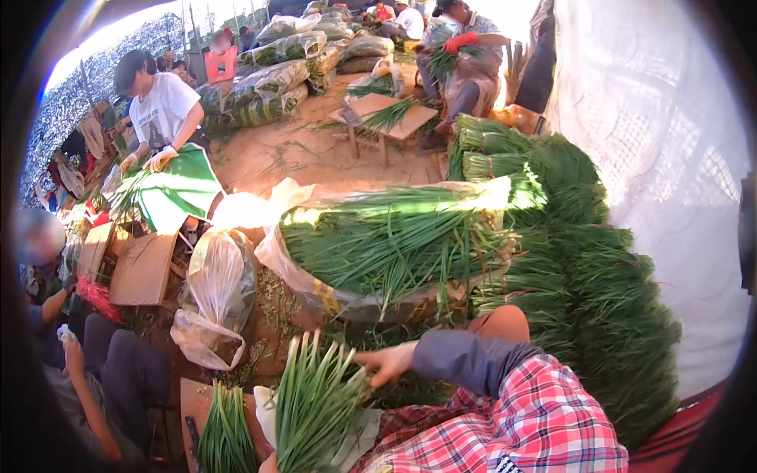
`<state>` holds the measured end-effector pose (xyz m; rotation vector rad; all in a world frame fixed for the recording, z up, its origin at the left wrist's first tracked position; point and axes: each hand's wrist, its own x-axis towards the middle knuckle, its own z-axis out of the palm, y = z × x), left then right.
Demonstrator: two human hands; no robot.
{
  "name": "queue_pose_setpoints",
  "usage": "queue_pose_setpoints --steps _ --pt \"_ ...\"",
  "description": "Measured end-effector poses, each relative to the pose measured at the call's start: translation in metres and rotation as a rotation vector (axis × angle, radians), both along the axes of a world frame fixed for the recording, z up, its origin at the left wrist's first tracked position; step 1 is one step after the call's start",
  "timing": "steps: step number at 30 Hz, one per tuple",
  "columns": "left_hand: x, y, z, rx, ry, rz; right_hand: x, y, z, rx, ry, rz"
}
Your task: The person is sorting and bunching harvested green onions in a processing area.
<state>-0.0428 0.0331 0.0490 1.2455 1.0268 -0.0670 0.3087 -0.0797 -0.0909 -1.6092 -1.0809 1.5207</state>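
Note:
A loose bunch of garlic chives [315,410], pale stem ends upward, stands over my lap in front of a white cloth. At its lower left, my left hand [269,463] shows only in part at the frame's bottom edge, closed around the bunch. My right hand [388,363] is at the right side of the leaves, fingers stretched out, touching or very near them. Another bunch of chives [226,430] lies on a wooden board [195,394] to the left, beside a dark, thin tool [192,441] that I cannot identify.
Ahead lies a large open plastic bag [315,296] heaped with chives. Tied bundles [583,276] are stacked along the right by a white sheet [646,158]. A knotted clear bag [217,292] stands left. Co-workers sit left and behind, one in red gloves [461,42].

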Motion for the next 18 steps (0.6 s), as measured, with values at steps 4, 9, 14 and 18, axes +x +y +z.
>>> queue_pose_setpoints --steps 4,9,14,18 --pt "0.017 0.005 -0.001 -0.192 -0.028 -0.140 -0.047 0.023 -0.009 0.075 -0.131 -0.188" --pt "-0.003 -0.009 -0.030 -0.386 0.007 0.008 0.003 0.028 0.002 0.194 -0.261 -0.047" --pt "-0.025 -0.015 -0.019 -0.470 -0.020 0.158 0.081 -0.001 -0.046 -0.132 -0.451 -0.143" --pt "-0.013 -0.012 -0.037 -0.495 -0.073 0.162 0.029 0.006 0.007 -0.020 -0.440 -0.052"
